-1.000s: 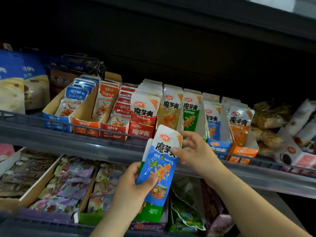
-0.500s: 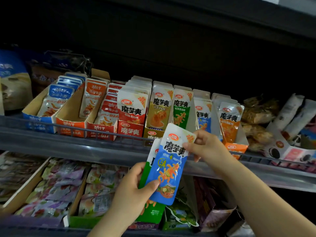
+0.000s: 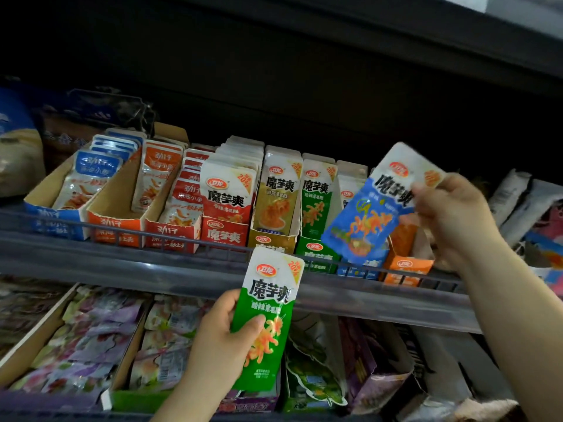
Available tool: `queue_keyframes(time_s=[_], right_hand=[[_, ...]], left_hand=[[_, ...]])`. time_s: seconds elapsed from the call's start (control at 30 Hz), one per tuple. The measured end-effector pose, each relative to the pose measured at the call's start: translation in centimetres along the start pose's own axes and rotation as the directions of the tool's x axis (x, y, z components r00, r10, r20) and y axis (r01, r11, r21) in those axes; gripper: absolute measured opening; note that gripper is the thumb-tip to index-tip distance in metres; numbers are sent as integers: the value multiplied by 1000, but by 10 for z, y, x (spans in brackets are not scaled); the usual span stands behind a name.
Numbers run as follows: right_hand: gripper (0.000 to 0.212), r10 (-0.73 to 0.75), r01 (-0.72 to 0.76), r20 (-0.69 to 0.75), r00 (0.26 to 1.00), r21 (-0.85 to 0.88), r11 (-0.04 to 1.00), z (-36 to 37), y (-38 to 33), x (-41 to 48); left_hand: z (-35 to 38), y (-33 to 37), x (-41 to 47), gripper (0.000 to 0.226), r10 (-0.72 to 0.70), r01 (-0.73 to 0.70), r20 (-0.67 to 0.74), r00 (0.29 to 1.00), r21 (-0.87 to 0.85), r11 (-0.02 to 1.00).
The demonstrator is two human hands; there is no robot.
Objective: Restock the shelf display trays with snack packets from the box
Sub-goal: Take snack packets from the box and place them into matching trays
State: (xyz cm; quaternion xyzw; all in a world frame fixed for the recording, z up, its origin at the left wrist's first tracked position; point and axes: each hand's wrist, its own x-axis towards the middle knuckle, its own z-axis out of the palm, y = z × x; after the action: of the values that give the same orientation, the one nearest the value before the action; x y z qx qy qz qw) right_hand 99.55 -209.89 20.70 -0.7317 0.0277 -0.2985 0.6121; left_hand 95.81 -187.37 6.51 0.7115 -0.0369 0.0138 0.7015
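Snack packets are split between the two hands. The blue packet (image 3: 370,208) is pinched at its top right corner by the right hand (image 3: 454,217) and hangs tilted in front of the blue tray (image 3: 361,264) on the upper shelf (image 3: 152,269). The green packet (image 3: 268,318) stands upright in the grip of the left hand (image 3: 221,339), just below the shelf's front rail.

The step in hand looks like filing the blue packet by flavour. The next move likely calls for squaring it upright and sliding its bottom edge down into the blue tray, between the green tray (image 3: 316,249) on its left and the orange tray (image 3: 406,268) on its right, without knocking the packets already there. The green packet would then go to the green tray.

Half a second ago the blue packet lay over the green one in the left hand, with the right hand only at its top edge. Now it is lifted clear, up and to the right, and the green packet's face is uncovered.
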Motion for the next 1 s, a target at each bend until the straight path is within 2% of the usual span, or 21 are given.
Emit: queue_keyframes(time_s=[0.13,0.2,0.33,0.53,0.7,0.9,1.0], right_hand=[[18,-86,73,-161,983,-89,993,-7,3,14],[3,-106,87,-216,971,-96,992,-8,6,18],[30,-116,69,-264,958,-178,982,-7,18,27],[31,-131,55,-290,948,-255,965,-9,20,40],[29,-158,68,-255,954,-330,942,-9,22,46],[31,19,-29,-27,999,-453,891,12,42,51],[28,20,-22,-8,1000,-527,850,18,51,53]], left_hand=[[2,-3,1,28,-5,5,7,1000,29,1000],[3,-4,1,27,-3,2,12,1000,51,999],[4,-6,3,26,1,-2,21,1000,67,998],[5,-7,5,27,10,-13,29,1000,104,995],[7,-8,9,29,26,-28,17,1000,124,992],[12,-10,10,31,11,-15,30,999,136,991],[12,-10,11,32,19,-22,23,1000,134,991]])
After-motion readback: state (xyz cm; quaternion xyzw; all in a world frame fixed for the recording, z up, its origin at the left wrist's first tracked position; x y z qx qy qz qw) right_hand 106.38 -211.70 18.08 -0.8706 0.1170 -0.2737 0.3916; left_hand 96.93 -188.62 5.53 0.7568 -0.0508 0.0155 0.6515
